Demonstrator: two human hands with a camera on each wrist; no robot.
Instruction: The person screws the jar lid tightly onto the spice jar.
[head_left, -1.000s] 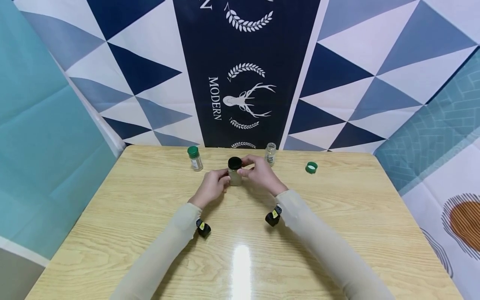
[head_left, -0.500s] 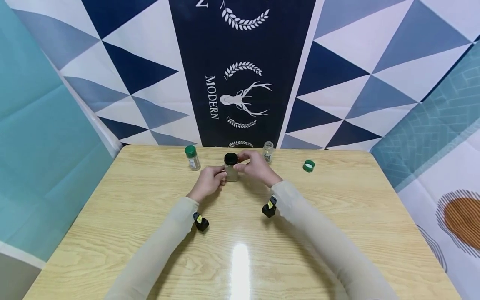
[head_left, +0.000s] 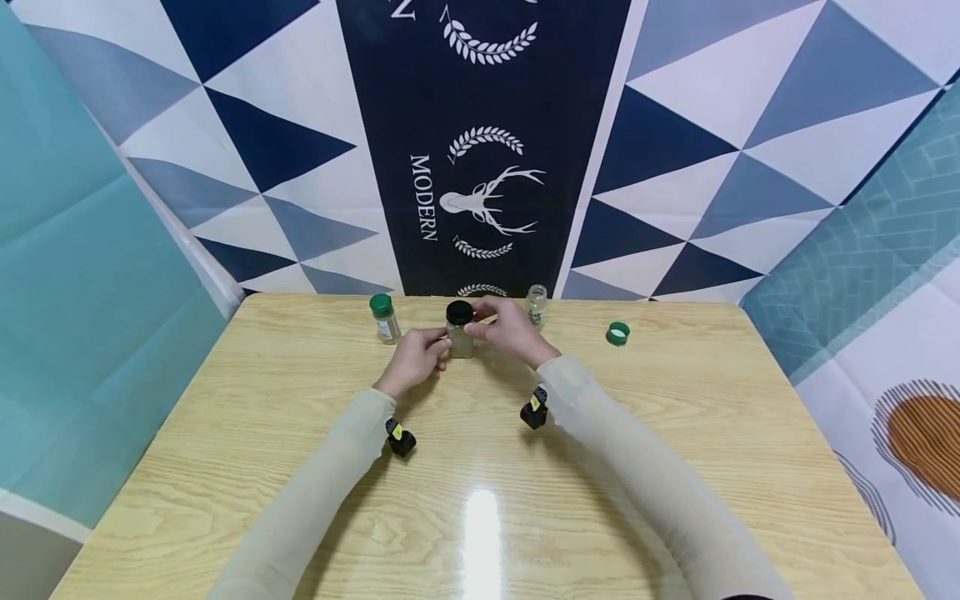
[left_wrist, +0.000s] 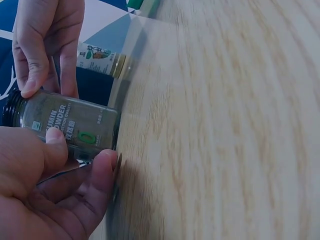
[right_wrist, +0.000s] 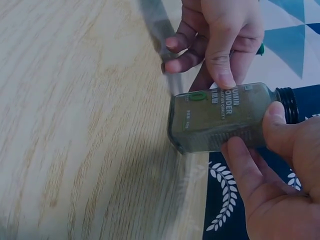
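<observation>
A jar of cumin powder (head_left: 461, 345) stands upright close to the far edge of the worktop (head_left: 187, 467), roughly midway between the two far corners, its black lid (head_left: 460, 313) on and its printed label (right_wrist: 226, 106) turned towards the near edge. The left hand (head_left: 414, 360) grips it low on the left side, thumb on the label and a fingertip down by the base; the right hand (head_left: 510, 332) pinches the opposite side higher up, thumb at the shoulder just under the lid. One low and one high probably keeps the fingers out of each other's way and stops the jar from tipping. Whether the base bears fully on the worktop is hard to tell, though the wrist views show it touching or very nearly so.

Left of the jar, towards the far left corner, stands an upright green-topped bottle (head_left: 386, 323). Behind the right hand, near the far edge, is a glass bottle (head_left: 536, 307) with nothing on its mouth, also upright. A loose green cap (head_left: 618, 334) lies towards the far right corner, well apart from the hands. With these set off to the sides, both hands likely have room to hold the jar between them.
</observation>
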